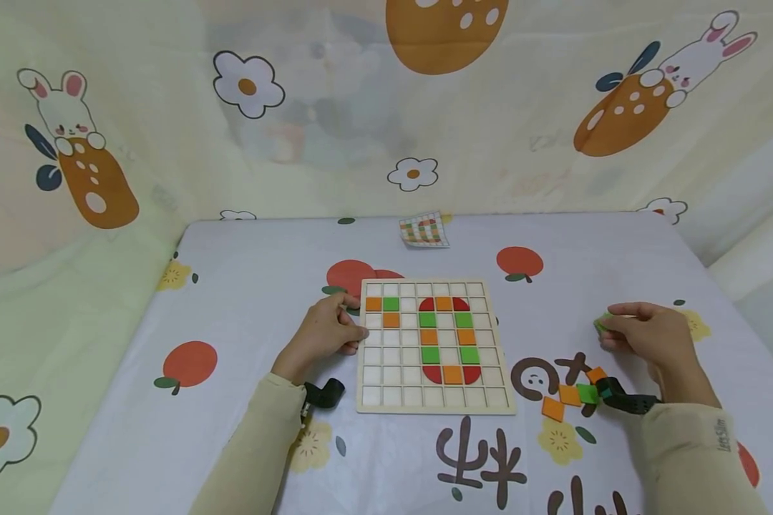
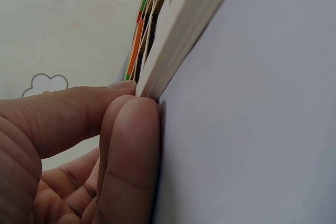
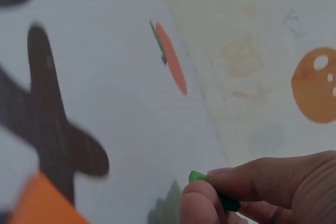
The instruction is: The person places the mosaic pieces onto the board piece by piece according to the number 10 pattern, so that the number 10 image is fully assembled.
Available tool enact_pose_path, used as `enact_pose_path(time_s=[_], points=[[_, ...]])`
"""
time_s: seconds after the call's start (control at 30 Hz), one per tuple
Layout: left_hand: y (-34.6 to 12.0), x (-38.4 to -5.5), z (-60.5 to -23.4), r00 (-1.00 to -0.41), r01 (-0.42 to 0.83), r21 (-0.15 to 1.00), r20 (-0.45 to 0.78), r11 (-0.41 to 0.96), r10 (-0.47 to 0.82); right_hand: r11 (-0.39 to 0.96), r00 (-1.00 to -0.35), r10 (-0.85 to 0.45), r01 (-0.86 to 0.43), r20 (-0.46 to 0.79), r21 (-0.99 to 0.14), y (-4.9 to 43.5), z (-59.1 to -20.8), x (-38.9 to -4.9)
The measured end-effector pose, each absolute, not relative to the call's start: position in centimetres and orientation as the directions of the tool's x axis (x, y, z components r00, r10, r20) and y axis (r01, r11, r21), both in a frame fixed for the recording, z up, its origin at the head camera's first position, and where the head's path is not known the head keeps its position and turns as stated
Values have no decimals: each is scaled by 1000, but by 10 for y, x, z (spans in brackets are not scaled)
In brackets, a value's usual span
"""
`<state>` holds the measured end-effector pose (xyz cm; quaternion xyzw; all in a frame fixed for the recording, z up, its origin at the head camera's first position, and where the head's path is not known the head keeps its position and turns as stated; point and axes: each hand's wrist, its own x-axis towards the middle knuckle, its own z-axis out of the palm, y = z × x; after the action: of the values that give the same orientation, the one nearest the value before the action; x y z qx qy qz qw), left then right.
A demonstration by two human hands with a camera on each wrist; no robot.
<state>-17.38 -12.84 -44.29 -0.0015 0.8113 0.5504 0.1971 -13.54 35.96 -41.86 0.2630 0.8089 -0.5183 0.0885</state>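
Note:
In the head view a light wooden grid board (image 1: 380, 357) lies flat. Orange squares, green squares and red rounded corner tiles form an upright ring on its right half. Two orange tiles and a green tile (image 1: 391, 305) sit at its upper left. My left hand (image 1: 322, 329) is at the board's left edge, pinching it with thumb and fingertips; the left wrist view shows these fingertips (image 2: 137, 124) against the rim. Away from the board on the right, my right hand (image 1: 647, 336) pinches a small green tile (image 3: 197, 176), mostly hidden by the fingers.
Several loose orange and green tiles (image 1: 552, 409) lie on the cloth near the right wrist, which carries a black strap-on camera (image 1: 628, 402). A small printed pattern card (image 1: 424, 231) stands behind the board. The patterned cloth wall (image 1: 335, 164) rises at the table's back edge.

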Motion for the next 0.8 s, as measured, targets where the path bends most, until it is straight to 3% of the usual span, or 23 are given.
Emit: enact_pose_path(time_s=[0.5,0.8], points=[[-128,-174,-443,-925,-217,895,-316,389,211,409,-937,141,348,-319,-844,277,-408,-134],[-128,-175,-443,-928,-215,895,-312,391,202,369,-935,46,344,-353,-864,225,-405,-135]])
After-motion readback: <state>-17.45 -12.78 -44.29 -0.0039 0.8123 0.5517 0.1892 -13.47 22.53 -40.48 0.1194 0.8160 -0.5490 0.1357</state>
